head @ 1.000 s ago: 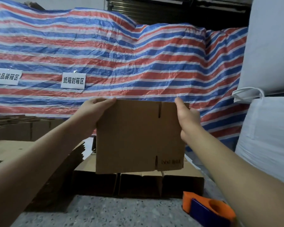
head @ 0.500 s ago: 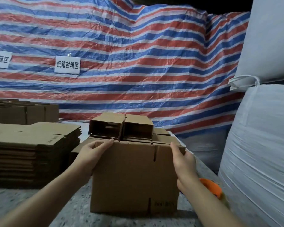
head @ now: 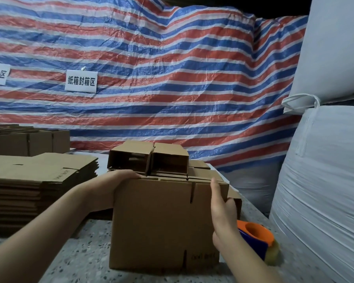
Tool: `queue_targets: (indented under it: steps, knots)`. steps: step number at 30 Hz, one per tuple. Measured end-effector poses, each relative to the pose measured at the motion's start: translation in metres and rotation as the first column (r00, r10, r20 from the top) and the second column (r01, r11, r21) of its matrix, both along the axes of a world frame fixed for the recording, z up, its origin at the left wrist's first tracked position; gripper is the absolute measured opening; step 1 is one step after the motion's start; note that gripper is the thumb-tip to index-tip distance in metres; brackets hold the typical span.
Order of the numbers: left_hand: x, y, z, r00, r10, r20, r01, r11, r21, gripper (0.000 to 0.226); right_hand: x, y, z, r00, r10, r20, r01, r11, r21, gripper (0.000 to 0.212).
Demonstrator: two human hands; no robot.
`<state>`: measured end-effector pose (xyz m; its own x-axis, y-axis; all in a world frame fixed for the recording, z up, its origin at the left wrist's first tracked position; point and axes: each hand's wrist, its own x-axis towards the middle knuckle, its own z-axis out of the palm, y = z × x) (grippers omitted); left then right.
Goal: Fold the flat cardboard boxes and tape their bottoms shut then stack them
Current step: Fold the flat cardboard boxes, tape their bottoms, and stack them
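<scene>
The flat cardboard box (head: 164,223) stands upright between both hands: left hand (head: 112,186) grips its top-left corner, right hand (head: 223,209) pinches the right edge (tape dispenser (head: 255,240) just beside it).

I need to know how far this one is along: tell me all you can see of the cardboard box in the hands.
The cardboard box, plain brown, stands upright on the speckled table, flattened, with flap slits and faint print low on its right. The left hand grips its top left corner, the right hand its right edge.
</scene>
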<state>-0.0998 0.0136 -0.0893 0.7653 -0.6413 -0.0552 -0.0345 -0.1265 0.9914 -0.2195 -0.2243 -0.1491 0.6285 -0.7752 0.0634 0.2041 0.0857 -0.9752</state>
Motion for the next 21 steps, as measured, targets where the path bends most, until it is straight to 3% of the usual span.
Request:
queue_targets:
  steps: [5,9,13,21]
  knots:
    - [-0.013,-0.005,0.005,0.999,0.009,0.039,-0.007,0.998,-0.057,0.03,0.007,-0.004,0.003,0.999,0.032,-0.002,-0.032,0.998,-0.045,0.092]
    - [-0.03,-0.023,0.007,0.986,0.168,0.022,-0.16,0.964,-0.211,0.024,0.006,-0.011,0.017,0.961,0.274,0.027,-0.267,0.953,-0.14,0.096]
    - [-0.044,-0.044,-0.013,0.967,0.237,-0.088,-0.253,0.926,-0.28,0.027,0.002,-0.027,0.009,0.862,0.507,0.019,-0.498,0.852,-0.16,0.066]
    - [-0.049,-0.048,-0.045,0.951,0.281,-0.127,-0.308,0.888,-0.341,0.069,-0.001,-0.033,-0.008,0.855,0.519,0.02,-0.51,0.847,-0.151,0.077]
